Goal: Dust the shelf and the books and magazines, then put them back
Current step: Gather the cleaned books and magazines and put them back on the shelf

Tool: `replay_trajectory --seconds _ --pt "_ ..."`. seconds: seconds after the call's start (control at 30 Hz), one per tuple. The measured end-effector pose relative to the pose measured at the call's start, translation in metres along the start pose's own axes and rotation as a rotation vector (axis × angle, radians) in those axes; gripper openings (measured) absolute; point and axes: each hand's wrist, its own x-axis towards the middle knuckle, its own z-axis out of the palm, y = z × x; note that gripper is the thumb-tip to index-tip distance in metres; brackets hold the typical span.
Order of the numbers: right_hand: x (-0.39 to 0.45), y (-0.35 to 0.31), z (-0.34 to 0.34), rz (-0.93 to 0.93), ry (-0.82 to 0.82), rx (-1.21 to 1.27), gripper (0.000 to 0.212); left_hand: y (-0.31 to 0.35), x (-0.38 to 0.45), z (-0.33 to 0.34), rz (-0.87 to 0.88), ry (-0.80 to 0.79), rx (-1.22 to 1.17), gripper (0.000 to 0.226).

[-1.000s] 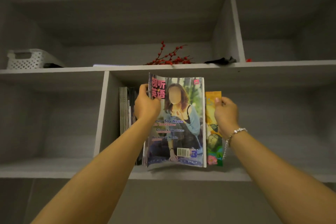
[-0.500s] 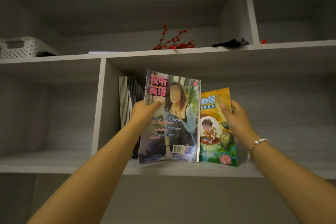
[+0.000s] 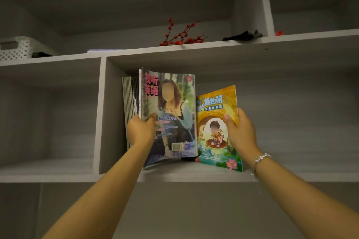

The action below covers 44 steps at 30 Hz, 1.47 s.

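A magazine [image 3: 174, 103] with a woman on its cover stands upright on the grey shelf [image 3: 194, 175], in the compartment right of the divider. My left hand [image 3: 140, 129] grips its left edge, thumb on the cover. To its right stands a yellow children's book [image 3: 215, 106], turned cover-out and leaning. My right hand [image 3: 240, 132] holds that book by its right edge, thumb on the front. Behind my left hand a row of thin magazines [image 3: 129, 106] stands against the divider.
A vertical divider [image 3: 101, 114] closes the compartment on the left. On the shelf above are a white perforated basket [image 3: 19, 47], a red berry sprig [image 3: 180, 35], a dark cloth [image 3: 242, 35] and a flat book [image 3: 104, 51]. Right of the yellow book the shelf board [image 3: 301, 167] runs on.
My left hand slid down the magazine's left edge. My right hand turned the yellow book from spine-on to cover-out and lowered it beside the magazine. The view tilted upward.
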Motion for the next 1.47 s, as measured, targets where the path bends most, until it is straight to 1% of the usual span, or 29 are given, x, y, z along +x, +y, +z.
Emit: replay_trajectory --seconds 0.1,0.23,0.3,0.4,0.5,0.63,0.73,0.87,0.97,1.1,1.17,1.23,1.37,1.47 --pt "0.0 0.002 0.005 -0.012 -0.003 -0.025 0.019 0.002 0.001 0.002 0.045 0.054 0.053 0.017" --pt "-0.001 0.001 0.011 -0.055 -0.016 -0.073 0.021 -0.007 0.002 0.011 0.016 0.086 0.148 0.015" --pt "-0.003 0.001 0.013 -0.075 -0.038 -0.092 0.02 -0.013 0.003 0.017 0.021 0.103 0.164 0.02" --pt "-0.007 0.002 0.018 -0.078 -0.097 -0.124 0.019 -0.016 0.002 0.025 0.073 0.126 0.288 0.03" --pt "-0.012 0.003 0.025 -0.081 -0.13 -0.123 0.022 -0.013 0.002 0.028 0.052 0.158 0.224 0.035" --pt "-0.015 0.0 0.04 -0.096 -0.143 -0.119 0.021 -0.016 0.011 0.03 0.017 0.234 0.145 0.034" --pt "-0.016 -0.003 0.051 -0.1 -0.165 -0.109 0.022 -0.019 0.012 0.038 0.044 0.301 0.119 0.032" --pt "-0.017 -0.001 0.052 -0.088 -0.164 -0.094 0.02 -0.028 0.012 0.042 0.139 0.346 0.19 0.035" --pt "-0.014 0.002 0.05 -0.072 -0.147 -0.091 0.019 -0.037 0.021 0.03 0.289 0.308 0.465 0.042" --pt "-0.01 0.004 0.05 -0.042 -0.124 -0.083 0.019 -0.049 0.032 0.013 0.501 0.113 0.784 0.074" --pt "-0.009 0.003 0.05 -0.033 -0.122 -0.077 0.019 -0.053 0.035 0.012 0.584 0.049 0.881 0.079" --pt "-0.008 0.003 0.05 -0.036 -0.121 -0.085 0.019 -0.054 0.037 0.013 0.612 0.028 0.937 0.079" --pt "-0.009 0.003 0.052 -0.052 -0.133 -0.088 0.019 -0.053 0.04 0.016 0.583 0.04 1.09 0.081" --pt "-0.01 0.001 0.05 -0.06 -0.125 -0.1 0.019 -0.049 0.037 0.015 0.577 -0.028 1.073 0.08"
